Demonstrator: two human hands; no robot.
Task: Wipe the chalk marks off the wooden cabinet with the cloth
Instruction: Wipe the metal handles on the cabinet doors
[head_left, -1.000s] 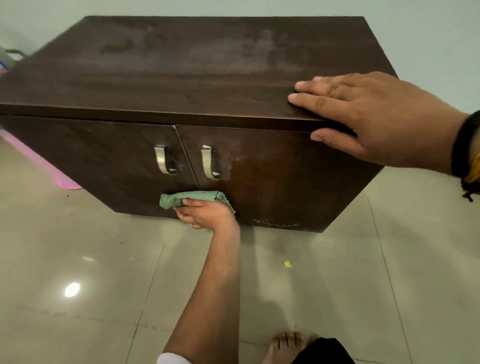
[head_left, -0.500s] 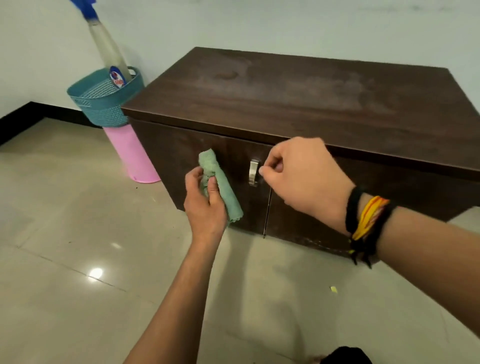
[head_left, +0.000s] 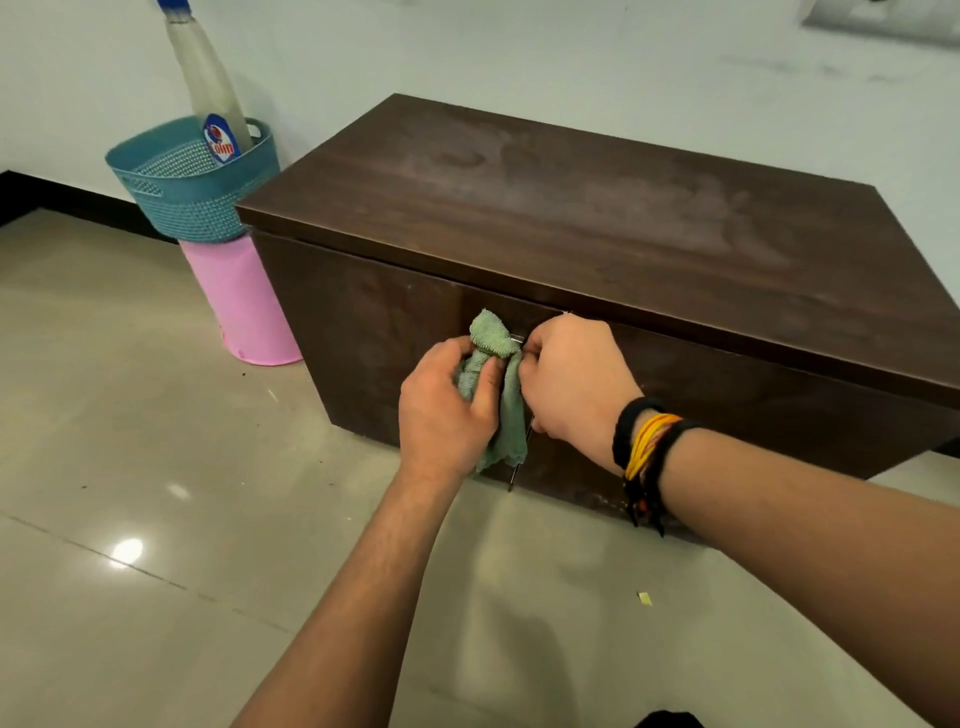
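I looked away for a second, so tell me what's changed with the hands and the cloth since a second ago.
The right hand left the cabinet top and now grips at the door handles, where a gap shows between the doors. The left hand lifted the green cloth from the door's bottom edge up to the handles. The view swung left, bringing the teal basket into sight. The cloth stays in the left hand.

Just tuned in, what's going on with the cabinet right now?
The left hand grips a bunched green cloth against the front of the wooden cabinet, by the door handles. The right hand is closed at the door seam beside it. Pale smears show on the cabinet top.
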